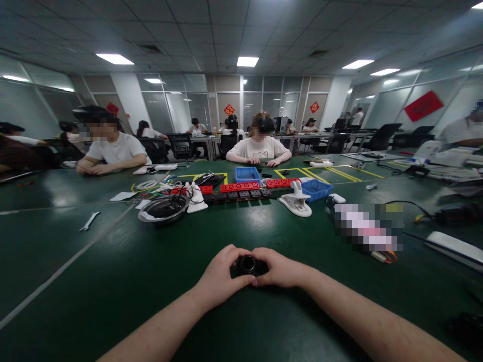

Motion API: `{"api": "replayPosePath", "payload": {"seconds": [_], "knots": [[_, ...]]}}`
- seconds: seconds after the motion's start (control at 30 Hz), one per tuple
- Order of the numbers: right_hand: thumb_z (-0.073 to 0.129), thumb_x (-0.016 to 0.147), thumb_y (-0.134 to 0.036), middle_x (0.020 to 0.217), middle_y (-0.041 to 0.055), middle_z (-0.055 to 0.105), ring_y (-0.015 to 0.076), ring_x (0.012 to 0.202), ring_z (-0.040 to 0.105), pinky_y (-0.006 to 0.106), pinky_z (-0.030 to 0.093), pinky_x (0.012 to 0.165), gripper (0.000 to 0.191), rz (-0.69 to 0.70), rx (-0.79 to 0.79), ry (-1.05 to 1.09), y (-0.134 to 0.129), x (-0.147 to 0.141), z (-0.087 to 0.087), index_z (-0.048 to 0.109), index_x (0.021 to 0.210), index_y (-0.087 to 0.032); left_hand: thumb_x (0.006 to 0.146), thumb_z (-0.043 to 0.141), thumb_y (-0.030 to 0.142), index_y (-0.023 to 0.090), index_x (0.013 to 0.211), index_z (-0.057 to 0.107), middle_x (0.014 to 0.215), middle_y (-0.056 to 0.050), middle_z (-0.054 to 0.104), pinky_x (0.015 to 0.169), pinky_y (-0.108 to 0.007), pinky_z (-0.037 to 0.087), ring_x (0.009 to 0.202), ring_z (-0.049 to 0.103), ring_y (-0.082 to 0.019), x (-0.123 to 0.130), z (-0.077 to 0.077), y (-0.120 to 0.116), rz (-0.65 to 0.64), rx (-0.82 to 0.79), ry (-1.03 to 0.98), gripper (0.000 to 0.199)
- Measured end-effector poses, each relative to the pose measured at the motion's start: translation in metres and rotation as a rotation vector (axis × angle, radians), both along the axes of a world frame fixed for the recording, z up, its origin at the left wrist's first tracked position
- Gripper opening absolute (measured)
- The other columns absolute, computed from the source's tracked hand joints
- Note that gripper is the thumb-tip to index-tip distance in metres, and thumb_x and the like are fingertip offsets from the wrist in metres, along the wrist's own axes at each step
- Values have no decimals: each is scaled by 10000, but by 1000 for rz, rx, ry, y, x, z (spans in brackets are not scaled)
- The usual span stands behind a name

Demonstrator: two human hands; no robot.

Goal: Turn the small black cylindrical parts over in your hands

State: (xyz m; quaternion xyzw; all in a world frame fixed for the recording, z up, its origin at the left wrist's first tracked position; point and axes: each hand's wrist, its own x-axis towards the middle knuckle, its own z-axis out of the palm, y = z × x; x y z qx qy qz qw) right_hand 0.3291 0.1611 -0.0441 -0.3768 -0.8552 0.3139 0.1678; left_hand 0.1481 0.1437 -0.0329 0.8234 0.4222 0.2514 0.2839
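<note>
My left hand [223, 271] and my right hand [279, 269] meet at the near middle of the green table [158, 271]. Between them they grip a small black part with a round lens-like ring [247, 264], which faces up toward me. Thumbs lie along its near side and the fingers curl round the far side, so much of its body is hidden and its exact kind cannot be made out. Further up the table, beyond my hands, are a white clip-on base [297, 201] and a metal bowl [163, 210] holding black cable.
A wrench [89, 221] lies at left. Red blocks [240, 186], blue bins [247, 174] [316, 190] and a white stand [195, 199] line the middle. At right are a pixelated item [366, 229] and a white power strip [455, 250]. Co-workers [258, 146] [116, 151] sit across the table.
</note>
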Motion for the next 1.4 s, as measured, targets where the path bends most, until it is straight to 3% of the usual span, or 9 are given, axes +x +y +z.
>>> {"api": "replayPosePath", "payload": {"seconds": [0.13, 0.23, 0.5, 0.77, 0.93, 1.0, 1.1, 1.2, 1.4], "knots": [[632, 638, -250, 848, -2, 518, 137, 770, 482, 225, 375, 674, 328, 125, -76, -2, 4, 6, 3, 562, 946, -164, 641, 623, 326, 257, 982, 542, 792, 14, 459, 601, -238, 364, 704, 459, -143, -1, 1, 1, -64, -39, 4, 357], [648, 619, -254, 838, -7, 513, 143, 776, 475, 231, 369, 683, 347, 145, -85, -24, 6, 7, 4, 569, 946, -169, 635, 634, 302, 271, 995, 539, 797, 21, 444, 600, -227, 356, 704, 452, -134, -1, 1, 1, -101, -76, -9, 374], [684, 557, -271, 758, -32, 495, 114, 676, 456, 200, 356, 578, 352, -1, -176, 7, 6, 5, -3, 528, 850, -153, 575, 667, 368, 233, 923, 557, 799, 16, 464, 576, -231, 352, 679, 446, -139, 6, -3, -3, 30, -82, -17, 388], [669, 513, -418, 697, -17, 497, 119, 609, 447, 200, 295, 489, 388, -237, 63, -174, -6, -11, -10, 465, 723, -164, 604, 635, 328, 209, 877, 544, 837, -8, 505, 638, -272, 374, 754, 478, -178, 12, -10, -9, 208, -24, -10, 311], [590, 613, -408, 723, 41, 535, 177, 679, 488, 266, 327, 584, 303, -424, 280, -333, -17, -25, -11, 492, 749, -156, 614, 627, 339, 195, 880, 532, 848, -19, 504, 652, -282, 377, 778, 476, -189, 10, -12, -6, 251, 17, -33, 316], [604, 587, -463, 760, 50, 540, 190, 716, 491, 279, 339, 614, 375, -376, 275, -306, -17, -23, -9, 505, 776, -154, 607, 635, 328, 199, 878, 539, 837, -11, 497, 632, -269, 374, 746, 469, -175, 7, -11, -3, 207, 7, -36, 314], [654, 540, -466, 843, 36, 535, 182, 769, 486, 265, 358, 642, 483, -187, 192, -169, -10, -12, -3, 513, 890, -165, 599, 644, 332, 211, 903, 547, 803, 7, 473, 579, -238, 361, 672, 448, -142, 3, -8, 0, 91, -41, -33, 341], [662, 575, -401, 857, 16, 534, 171, 802, 479, 256, 365, 677, 432, -7, 84, -94, -3, 0, 3, 536, 918, -172, 592, 653, 365, 224, 935, 553, 761, 20, 443, 554, -222, 341, 639, 425, -127, 0, -8, 3, 2, -70, -34, 385], [642, 631, -329, 874, 11, 526, 167, 816, 467, 264, 360, 713, 401, 100, 14, -87, 3, 6, 6, 547, 993, -186, 596, 655, 381, 242, 939, 560, 738, 30, 413, 558, -213, 322, 643, 415, -121, -1, -8, 5, -37, -81, -50, 382]]}}
